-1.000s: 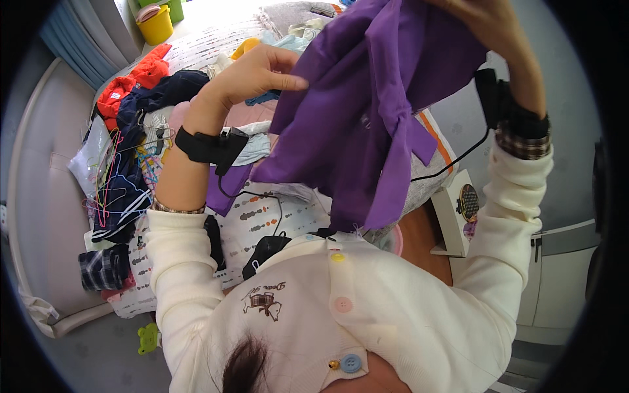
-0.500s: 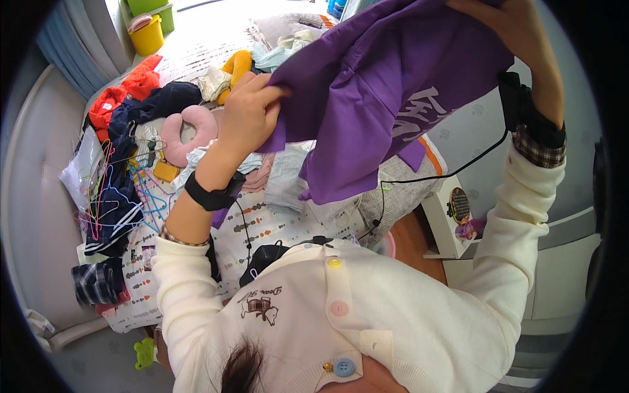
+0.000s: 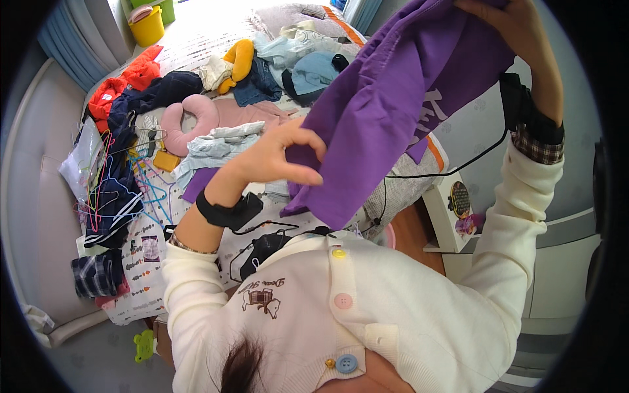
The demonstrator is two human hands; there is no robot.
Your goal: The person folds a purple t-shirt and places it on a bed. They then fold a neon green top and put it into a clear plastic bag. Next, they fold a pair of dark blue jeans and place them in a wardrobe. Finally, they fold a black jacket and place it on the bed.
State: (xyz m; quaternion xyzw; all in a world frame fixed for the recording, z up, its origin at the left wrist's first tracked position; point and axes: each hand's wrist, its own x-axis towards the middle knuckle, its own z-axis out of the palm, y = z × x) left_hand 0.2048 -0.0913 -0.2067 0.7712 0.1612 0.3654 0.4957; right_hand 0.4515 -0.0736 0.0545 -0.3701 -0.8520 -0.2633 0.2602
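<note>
A purple garment with white printing hangs in front of me, its cloth folded and slack. At the upper right my right hand is closed on its top edge, with the fingertips partly hidden by the cloth. My left hand is beside the garment's left side. Its thumb and forefinger are curved apart, with purple cloth showing in the gap between them. Both wrists wear black bands.
The bed holds a pink neck pillow, a yellow neck pillow, coloured hangers, a red garment, a pale blue garment and jeans. A black cable runs from my right wrist past a white stand.
My left hand has let go of the garment's left edge and moved right and down, its fingers now apart. The garment's left part has dropped and folded inward. The right hand stays nearly still.
</note>
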